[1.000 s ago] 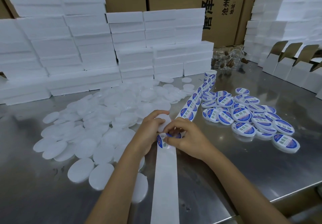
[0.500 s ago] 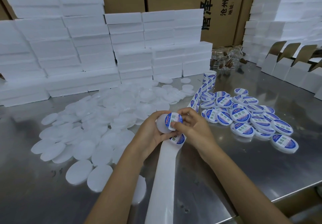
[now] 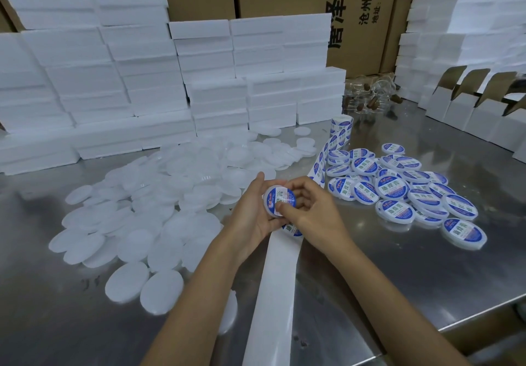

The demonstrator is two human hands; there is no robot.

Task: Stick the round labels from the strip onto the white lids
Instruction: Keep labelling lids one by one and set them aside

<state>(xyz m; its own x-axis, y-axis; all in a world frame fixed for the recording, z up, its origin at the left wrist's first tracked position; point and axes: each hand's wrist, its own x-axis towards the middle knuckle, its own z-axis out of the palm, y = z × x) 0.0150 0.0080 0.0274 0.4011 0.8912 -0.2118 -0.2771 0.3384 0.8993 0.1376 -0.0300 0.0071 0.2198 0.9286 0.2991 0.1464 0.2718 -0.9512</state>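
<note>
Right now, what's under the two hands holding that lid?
Under the left hand and right hand the label strip runs along the steel table. One label peeks out below the held lid; the strip beneath the palms is covered.

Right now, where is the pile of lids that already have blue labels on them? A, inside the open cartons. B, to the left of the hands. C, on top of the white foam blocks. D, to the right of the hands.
D: the labelled lids lie heaped on the metal table to the right of the hands, the left hand and right hand, while the plain white lids lie to the left.
</note>
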